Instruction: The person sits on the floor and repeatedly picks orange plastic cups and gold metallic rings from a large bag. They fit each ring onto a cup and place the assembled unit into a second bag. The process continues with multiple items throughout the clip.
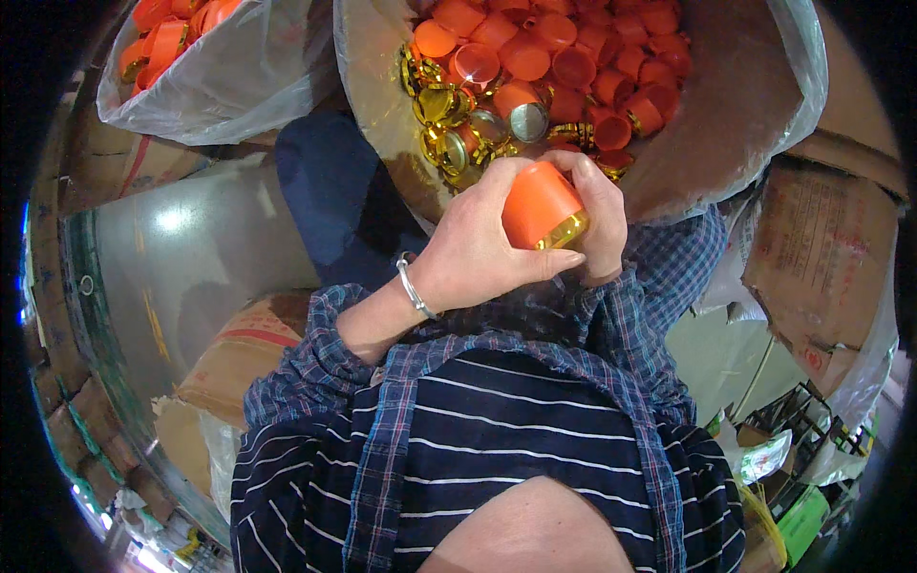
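Observation:
Between my two hands is an orange cup-shaped cap (pixel 541 202) with a shiny gold rim at its lower end, held tilted. My left hand (pixel 475 229) wraps its left side, thumb stretched along the bottom. My right hand (pixel 600 212) curls around the right side and top, its fingers partly hidden. Just beyond my hands stands a large box lined with a clear plastic bag (pixel 731 105). Inside it lie many orange caps (pixel 525 57) and, nearer to me, a heap of gold lids (pixel 441 107).
At the upper left, a second plastic bag (pixel 224 91) holds more orange caps. Cardboard boxes stand at my left (pixel 250 349) and right (pixel 812 263). A green item (pixel 802 523) and a rack of goods are at the lower right.

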{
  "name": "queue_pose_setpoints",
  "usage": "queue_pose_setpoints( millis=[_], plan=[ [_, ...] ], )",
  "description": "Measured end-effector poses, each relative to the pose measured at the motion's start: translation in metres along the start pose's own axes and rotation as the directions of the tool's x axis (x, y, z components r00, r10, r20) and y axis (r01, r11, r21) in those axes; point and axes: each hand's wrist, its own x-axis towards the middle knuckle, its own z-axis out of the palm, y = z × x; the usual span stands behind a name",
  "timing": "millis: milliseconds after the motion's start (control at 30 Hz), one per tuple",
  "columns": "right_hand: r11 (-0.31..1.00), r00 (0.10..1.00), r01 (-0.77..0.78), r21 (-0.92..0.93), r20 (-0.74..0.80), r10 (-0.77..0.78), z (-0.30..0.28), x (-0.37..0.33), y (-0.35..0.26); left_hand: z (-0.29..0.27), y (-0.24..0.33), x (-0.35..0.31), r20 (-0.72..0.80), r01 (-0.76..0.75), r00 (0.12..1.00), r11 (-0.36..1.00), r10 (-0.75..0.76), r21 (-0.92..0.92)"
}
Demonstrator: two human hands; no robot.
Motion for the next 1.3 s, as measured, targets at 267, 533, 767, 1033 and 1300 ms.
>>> queue_pose_setpoints(
  millis=[267,533,767,1033,1300],
  plan=[
    [0.997,0.999,0.026,-0.066,0.041,-0.023,0.003,0.002,0.001,0.012,-0.015,-0.008,-0.084,0.074,0.993,0.995,-0.080,-0.066],
    [0.945,0.980,0.179,-0.273,0.132,-0.148,-0.003,0.000,-0.010,0.006,-0.003,-0.001,0.000,0.102,0.995,0.994,-0.102,-0.049],
    [0.376,0.819,-0.481,0.792,0.253,0.514,-0.013,0.015,0.017,0.001,-0.015,0.001,0.163,0.117,0.986,0.766,-0.016,-0.632],
    [0.893,0.936,-0.232,0.386,-0.162,0.313,0.021,0.004,0.032,0.036,-0.039,-0.004,-0.120,0.117,0.952,0.701,-0.280,-0.704],
    [0.786,0.930,0.289,-0.546,-0.035,-0.367,0.024,-0.013,0.054,0.042,-0.059,0.007,0.040,0.244,0.834,0.303,-0.551,-0.921]
  ],
)
